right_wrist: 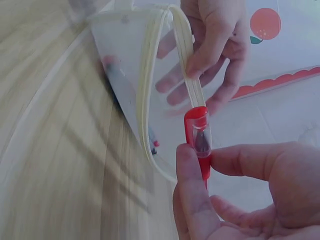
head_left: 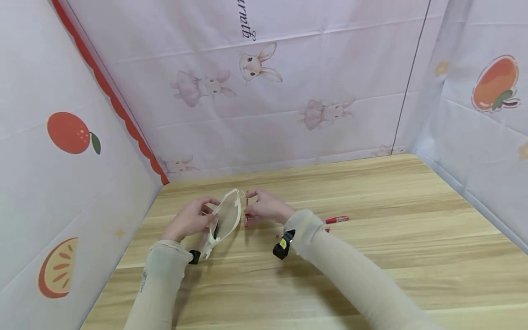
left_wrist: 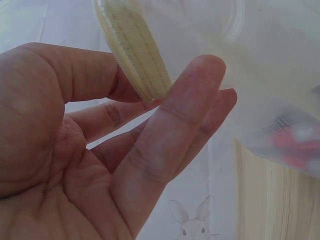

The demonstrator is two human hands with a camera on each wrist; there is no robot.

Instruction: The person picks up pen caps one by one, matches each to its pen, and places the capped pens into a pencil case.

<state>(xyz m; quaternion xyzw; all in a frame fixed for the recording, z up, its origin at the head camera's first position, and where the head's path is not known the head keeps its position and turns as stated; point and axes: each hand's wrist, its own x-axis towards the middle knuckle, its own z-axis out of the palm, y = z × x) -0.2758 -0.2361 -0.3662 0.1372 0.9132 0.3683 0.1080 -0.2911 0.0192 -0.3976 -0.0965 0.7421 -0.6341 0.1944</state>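
Note:
A translucent zippered pencil pouch (head_left: pixel 229 214) with cream edging gapes at its mouth over the left part of the table. My left hand (head_left: pixel 190 220) pinches the zipper edge (left_wrist: pixel 140 55) between thumb and fingers, holding the pouch up. Just right of the mouth, my right hand (head_left: pixel 269 206) pinches a red pen (right_wrist: pixel 200 135) by its clear-and-red end. The pen is apart from the table and outside the pouch in the head view. Through the cloudy pouch wall, pens (right_wrist: pixel 112 75) show blurred inside; how many is hard to tell.
Right of the pouch, a red pen (head_left: pixel 337 220) lies on the wooden table (head_left: pixel 392 261), partly behind the right forearm. Another red pen (head_left: pixel 327 230) is mostly hidden under that wrist. Printed cloth walls (head_left: pixel 288 146) stand at the back and sides.

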